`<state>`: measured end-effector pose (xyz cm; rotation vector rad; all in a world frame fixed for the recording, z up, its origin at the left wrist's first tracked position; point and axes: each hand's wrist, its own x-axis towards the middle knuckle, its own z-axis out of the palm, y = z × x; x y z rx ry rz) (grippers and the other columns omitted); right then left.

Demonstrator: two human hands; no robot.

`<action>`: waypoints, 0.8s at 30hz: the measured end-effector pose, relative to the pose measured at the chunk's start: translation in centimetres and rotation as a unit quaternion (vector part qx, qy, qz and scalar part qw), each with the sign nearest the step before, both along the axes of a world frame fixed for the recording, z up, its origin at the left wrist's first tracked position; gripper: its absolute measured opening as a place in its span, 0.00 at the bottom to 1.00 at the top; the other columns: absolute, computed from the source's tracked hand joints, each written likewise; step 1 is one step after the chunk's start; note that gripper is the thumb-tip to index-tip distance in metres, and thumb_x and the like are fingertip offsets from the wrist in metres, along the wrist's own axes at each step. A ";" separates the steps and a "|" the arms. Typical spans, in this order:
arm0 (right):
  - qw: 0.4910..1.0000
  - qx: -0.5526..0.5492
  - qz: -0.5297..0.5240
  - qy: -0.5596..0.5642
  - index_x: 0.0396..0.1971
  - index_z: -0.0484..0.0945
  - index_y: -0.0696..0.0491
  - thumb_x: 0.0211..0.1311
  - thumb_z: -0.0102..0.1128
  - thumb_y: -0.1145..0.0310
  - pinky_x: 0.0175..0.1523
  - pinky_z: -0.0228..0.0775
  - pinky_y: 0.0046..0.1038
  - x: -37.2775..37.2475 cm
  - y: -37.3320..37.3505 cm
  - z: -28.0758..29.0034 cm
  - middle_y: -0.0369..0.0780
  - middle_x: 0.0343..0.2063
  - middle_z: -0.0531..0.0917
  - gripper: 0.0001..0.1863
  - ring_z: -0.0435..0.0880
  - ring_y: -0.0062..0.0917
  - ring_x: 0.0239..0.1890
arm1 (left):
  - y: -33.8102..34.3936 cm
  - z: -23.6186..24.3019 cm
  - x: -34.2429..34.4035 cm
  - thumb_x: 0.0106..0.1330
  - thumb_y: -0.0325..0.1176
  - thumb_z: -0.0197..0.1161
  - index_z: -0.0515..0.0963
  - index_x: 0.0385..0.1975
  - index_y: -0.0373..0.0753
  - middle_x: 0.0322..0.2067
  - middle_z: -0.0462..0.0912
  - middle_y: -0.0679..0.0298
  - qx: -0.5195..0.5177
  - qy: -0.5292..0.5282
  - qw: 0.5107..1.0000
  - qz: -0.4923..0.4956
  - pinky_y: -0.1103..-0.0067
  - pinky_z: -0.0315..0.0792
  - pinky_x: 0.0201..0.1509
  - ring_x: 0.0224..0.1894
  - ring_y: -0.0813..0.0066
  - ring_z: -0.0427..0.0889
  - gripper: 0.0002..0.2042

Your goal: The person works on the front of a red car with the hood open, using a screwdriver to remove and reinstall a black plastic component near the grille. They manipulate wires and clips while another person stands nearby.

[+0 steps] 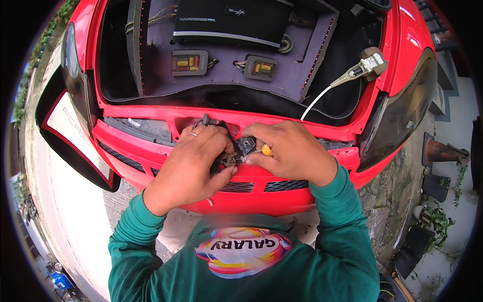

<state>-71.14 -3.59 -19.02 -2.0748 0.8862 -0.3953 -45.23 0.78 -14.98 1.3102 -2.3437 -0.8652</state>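
A dark metal latch (245, 145) with a bundle of black wiring sits between my hands, at the front lip of the red car's open luggage bay. My left hand (198, 156), a ring on one finger, is closed around the latch's left side and its wiring. From the right, my right hand (294, 151) pinches a screwdriver (267, 149) with a rounded orange-yellow handle. Its thin shaft points left toward the latch, and the fingers also touch the latch's upper right edge. Where the tip meets the latch is hidden by fingers.
Behind the lip lies a black amplifier (231, 22) with two grey crossover boxes (189, 63) before it. A lit inspection lamp (370, 64) with a white cord rests at the bay's right side. Black grilles (287, 186) line the red bumper (251, 201).
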 end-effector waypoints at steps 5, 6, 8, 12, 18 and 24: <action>1.000 0.001 0.005 0.010 0.50 0.79 0.54 0.63 0.78 0.60 0.39 0.79 0.49 0.0 0.0 0.1 0.48 0.28 0.87 0.22 0.88 0.50 0.35 | 0.0 0.3 -0.5 0.57 0.38 0.82 0.81 0.43 0.38 0.41 0.85 0.57 0.006 -0.052 0.999 0.010 0.59 0.72 0.58 0.45 0.50 0.84 0.20; 1.000 0.000 0.004 0.013 0.50 0.79 0.54 0.62 0.78 0.60 0.39 0.79 0.50 0.1 0.0 0.1 0.48 0.28 0.87 0.22 0.88 0.50 0.35 | 0.0 0.4 -0.6 0.57 0.38 0.83 0.82 0.43 0.38 0.40 0.85 0.58 0.010 -0.067 0.998 0.014 0.59 0.72 0.57 0.44 0.51 0.84 0.19; 1.000 -0.003 0.004 0.014 0.49 0.79 0.54 0.62 0.78 0.60 0.39 0.78 0.50 0.1 0.0 0.1 0.48 0.28 0.87 0.22 0.88 0.51 0.35 | 0.0 0.1 -0.9 0.56 0.37 0.83 0.83 0.41 0.39 0.38 0.86 0.58 -0.014 -0.072 0.997 0.013 0.60 0.73 0.55 0.42 0.52 0.84 0.18; 1.000 -0.009 0.008 0.006 0.49 0.79 0.55 0.61 0.78 0.60 0.39 0.78 0.51 0.1 0.0 -0.2 0.49 0.28 0.86 0.23 0.88 0.52 0.35 | 0.1 -0.3 -0.9 0.55 0.34 0.82 0.86 0.36 0.38 0.34 0.86 0.59 -0.027 -0.045 0.998 0.023 0.62 0.74 0.50 0.38 0.53 0.84 0.13; 1.000 -0.008 0.017 0.021 0.54 0.81 0.53 0.60 0.79 0.64 0.41 0.79 0.44 0.2 -0.2 -0.4 0.44 0.31 0.87 0.24 0.89 0.46 0.36 | 0.2 -1.1 -0.8 0.53 0.30 0.81 0.85 0.29 0.37 0.30 0.86 0.61 -0.026 0.007 0.999 0.031 0.63 0.74 0.46 0.34 0.55 0.83 0.10; 1.000 -0.007 0.018 0.013 0.54 0.81 0.53 0.60 0.79 0.64 0.41 0.79 0.45 0.2 -0.2 -0.5 0.44 0.30 0.86 0.24 0.88 0.47 0.36 | 0.1 -1.1 -0.1 0.56 0.34 0.80 0.84 0.34 0.38 0.36 0.85 0.57 -0.006 0.010 1.000 0.020 0.61 0.77 0.51 0.41 0.52 0.85 0.12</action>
